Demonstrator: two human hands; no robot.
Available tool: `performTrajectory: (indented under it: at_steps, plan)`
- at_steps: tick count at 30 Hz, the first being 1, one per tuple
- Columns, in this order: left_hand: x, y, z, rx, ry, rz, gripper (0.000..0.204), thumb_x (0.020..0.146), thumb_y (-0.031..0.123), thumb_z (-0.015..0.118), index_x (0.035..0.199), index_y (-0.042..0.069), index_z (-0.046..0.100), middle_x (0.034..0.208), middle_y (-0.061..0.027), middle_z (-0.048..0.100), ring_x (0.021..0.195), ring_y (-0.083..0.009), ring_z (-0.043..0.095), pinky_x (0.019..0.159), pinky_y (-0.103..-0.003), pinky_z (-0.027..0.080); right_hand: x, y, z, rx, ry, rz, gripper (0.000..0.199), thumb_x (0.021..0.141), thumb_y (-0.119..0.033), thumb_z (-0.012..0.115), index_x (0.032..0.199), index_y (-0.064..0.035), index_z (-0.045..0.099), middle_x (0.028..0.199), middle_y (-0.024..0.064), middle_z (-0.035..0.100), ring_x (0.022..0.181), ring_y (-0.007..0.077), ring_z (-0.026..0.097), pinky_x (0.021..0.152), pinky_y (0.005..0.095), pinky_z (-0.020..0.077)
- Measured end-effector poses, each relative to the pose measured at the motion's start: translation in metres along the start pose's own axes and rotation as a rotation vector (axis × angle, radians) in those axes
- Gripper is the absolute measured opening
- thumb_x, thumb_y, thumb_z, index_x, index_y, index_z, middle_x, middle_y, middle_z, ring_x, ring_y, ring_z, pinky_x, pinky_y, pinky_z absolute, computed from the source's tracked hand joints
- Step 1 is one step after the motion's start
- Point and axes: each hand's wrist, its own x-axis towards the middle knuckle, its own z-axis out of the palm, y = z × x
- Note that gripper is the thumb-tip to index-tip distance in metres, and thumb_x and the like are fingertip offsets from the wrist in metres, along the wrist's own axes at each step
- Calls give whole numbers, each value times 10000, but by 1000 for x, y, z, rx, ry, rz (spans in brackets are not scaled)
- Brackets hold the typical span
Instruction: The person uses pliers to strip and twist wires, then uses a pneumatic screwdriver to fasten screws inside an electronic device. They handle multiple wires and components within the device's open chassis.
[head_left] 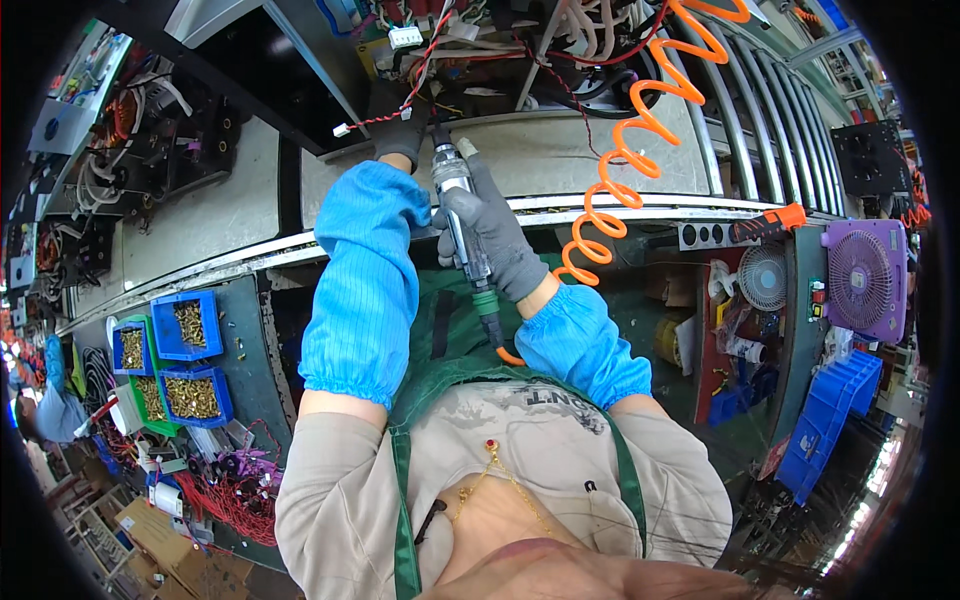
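Note:
My right hand [492, 225], in a grey glove, is closed round a silver air screwdriver [455, 190] with its tip pointing away from me. An orange coiled air hose [625, 130] hangs to the right of it, and a short orange piece leaves the tool's green rear end. My left hand [402, 135], in a dark glove, reaches to the front of an open metal cabinet [335, 70], left of the screwdriver tip. Its fingers are hidden in shadow among the parts. A red and white twisted wire [425, 70] with a white plug [342, 130] hangs over it.
Blue bins [188, 325] of brass-coloured fasteners stand at left, above a bundle of red wires [235, 495]. A metal roller conveyor [760, 120] runs at far right. Near it are a purple fan [866, 280], an orange-and-black tool [770, 222] and a blue crate [825, 425].

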Motion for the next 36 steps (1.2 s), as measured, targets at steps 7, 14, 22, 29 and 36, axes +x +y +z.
performTrajectory:
  at_steps: [7, 14, 22, 29, 36]
  plan:
    - [6, -2, 3, 0, 9, 28, 351, 728, 267, 688, 975, 32, 605, 926, -122, 627, 845, -279, 580, 754, -388, 443, -2, -11, 1, -34, 9, 54, 842, 777, -116, 630, 1422, -258, 108, 797, 90, 540, 487, 161, 542, 412, 312, 487]
    - [1, -11, -2, -5, 31, 41, 343, 729, 262, 687, 970, 32, 607, 920, -116, 629, 840, -273, 581, 751, -384, 444, -84, -41, -64, -903, -54, 58, 850, 549, -148, 678, 1332, -58, 360, 1013, 73, 557, 894, 174, 554, 786, 303, 442]
    - [4, -20, 11, -23, 21, 90, 334, 730, 258, 687, 964, 32, 609, 913, -110, 631, 833, -265, 583, 748, -378, 445, -178, -139, -157, -1875, -49, 668, 515, 667, -214, 592, 1160, -89, 513, 952, 195, 630, 884, 370, 604, 777, 437, 470]
    - [4, -31, 20, -67, 8, 94, 326, 731, 254, 686, 959, 32, 611, 907, -105, 633, 827, -259, 584, 745, -374, 446, -123, -164, -214, -1865, 160, 1031, 364, 833, -312, 479, 908, 8, 634, 779, 176, 661, 735, 281, 658, 693, 383, 503]
    - [4, -34, 16, -65, 21, 104, 319, 733, 250, 686, 953, 31, 613, 900, -100, 635, 822, -252, 585, 743, -369, 447, -110, -170, -238, -1999, 177, 995, 322, 822, -251, 476, 971, -23, 649, 943, 147, 661, 864, 289, 645, 755, 380, 495]
